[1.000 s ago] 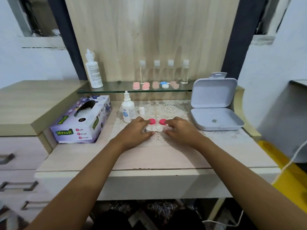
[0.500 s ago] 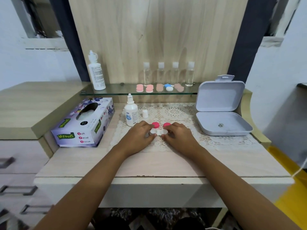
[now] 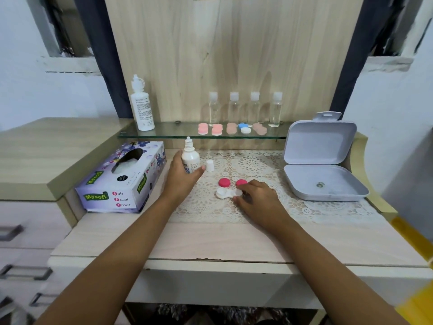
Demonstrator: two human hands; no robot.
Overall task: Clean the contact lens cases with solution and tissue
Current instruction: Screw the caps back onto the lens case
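Left hand (image 3: pixel 180 178): thumb and fingers curled round the small solution bottle (image 3: pixel 190 157), nozzle bare. The bottle stands upright toward the tabletop's (image 3: pixel 210 240) back edge, left of centre. Its white bottle cap (image 3: pixel 210 165) stands just beside it.

Right hand (image 3: pixel 256 198): curled fingertips hold the right well of the white contact lens case (image 3: pixel 226 193). The case lies flat on the lace mat (image 3: pixel 257 165), mid tabletop. Both wells are open. Two pink caps (image 3: pixel 224 182) sit just behind the case.

Step in hand: likely fetching solution to rinse the wells.

Next move calls for lifting the bottle, tipping the nozzle over a well and squeezing lightly, with the right hand steadying the case.

Tissue box (image 3: pixel 121 177) waits at the left edge.
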